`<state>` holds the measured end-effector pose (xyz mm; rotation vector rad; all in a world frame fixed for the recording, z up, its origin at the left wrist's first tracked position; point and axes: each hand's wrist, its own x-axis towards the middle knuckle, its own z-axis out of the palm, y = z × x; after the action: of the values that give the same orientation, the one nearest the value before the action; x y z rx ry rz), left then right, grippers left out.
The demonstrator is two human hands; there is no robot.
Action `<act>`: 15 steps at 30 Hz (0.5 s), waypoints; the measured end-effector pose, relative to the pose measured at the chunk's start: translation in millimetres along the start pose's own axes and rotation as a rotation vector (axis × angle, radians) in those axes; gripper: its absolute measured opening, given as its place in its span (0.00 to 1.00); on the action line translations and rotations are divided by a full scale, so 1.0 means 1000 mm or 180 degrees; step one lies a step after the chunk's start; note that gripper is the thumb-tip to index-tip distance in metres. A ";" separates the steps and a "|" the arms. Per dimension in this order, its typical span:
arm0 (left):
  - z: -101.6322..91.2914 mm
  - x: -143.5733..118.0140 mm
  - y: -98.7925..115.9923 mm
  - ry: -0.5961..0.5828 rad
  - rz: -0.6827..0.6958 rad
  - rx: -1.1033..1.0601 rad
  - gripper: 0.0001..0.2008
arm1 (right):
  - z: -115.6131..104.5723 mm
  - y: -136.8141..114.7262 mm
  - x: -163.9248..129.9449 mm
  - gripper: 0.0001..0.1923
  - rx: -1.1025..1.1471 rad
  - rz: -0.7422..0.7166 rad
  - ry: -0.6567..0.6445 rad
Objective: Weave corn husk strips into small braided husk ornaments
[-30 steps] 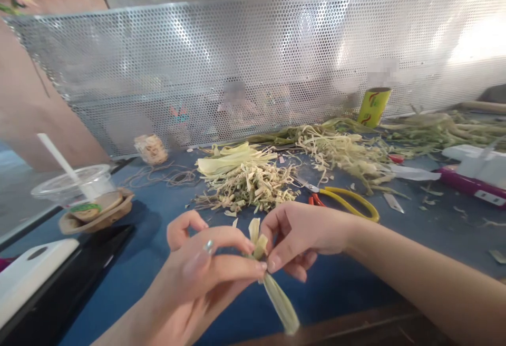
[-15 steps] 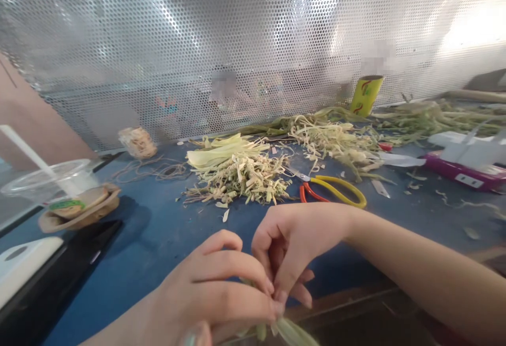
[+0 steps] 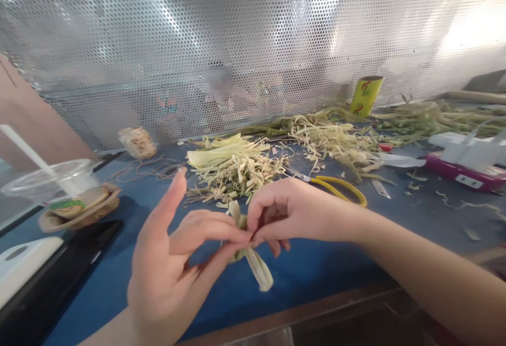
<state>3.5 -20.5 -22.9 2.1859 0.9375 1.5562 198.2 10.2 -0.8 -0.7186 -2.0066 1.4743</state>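
In the head view, a pale green strip of dried leaf or husk (image 3: 259, 269), folded or knotted, is pinched between both hands above the blue table. My left hand (image 3: 169, 262) grips its middle with the fingertips, the index finger or thumb raised away. Against those fingertips my right hand (image 3: 282, 214) pinches the same piece, its other fingers curled. One end of the strip points down toward the table edge, another sticks up behind the fingers. The exact knot is hidden by the fingertips. Scissors (image 3: 342, 188) with yellow and red handles lie just beyond my right hand.
A pile of cut strips (image 3: 237, 167) and another heap (image 3: 336, 140) lie ahead. A twine ball (image 3: 137, 142), plastic cup (image 3: 79, 172) and black tablet-like slab (image 3: 75, 272) stand left. At right are a yellow tube (image 3: 366, 96) and purple power strip (image 3: 462, 172). Perforated metal (image 3: 253, 46) stands behind.
Both hands have risen from the table's front edge, carrying the leaf strip up and slightly left. The left hand has turned, with one digit now pointing upward.
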 end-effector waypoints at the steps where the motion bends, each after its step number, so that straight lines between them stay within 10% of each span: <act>1: 0.002 0.000 -0.001 -0.0008 0.0105 0.0062 0.44 | 0.002 0.000 0.000 0.02 -0.0379 -0.0190 0.0234; 10: 0.001 0.016 0.004 0.0206 0.1100 0.1489 0.10 | 0.015 0.010 0.001 0.04 -0.2660 -0.1553 0.1403; 15: 0.001 0.022 0.007 0.0024 -0.0389 0.1149 0.04 | 0.015 0.008 -0.001 0.09 -0.2884 -0.1387 0.1232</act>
<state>10.9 -11.4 -3.1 2.3006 1.4207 1.4293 189.4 1.3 -12.5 -0.7508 -2.2621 0.1104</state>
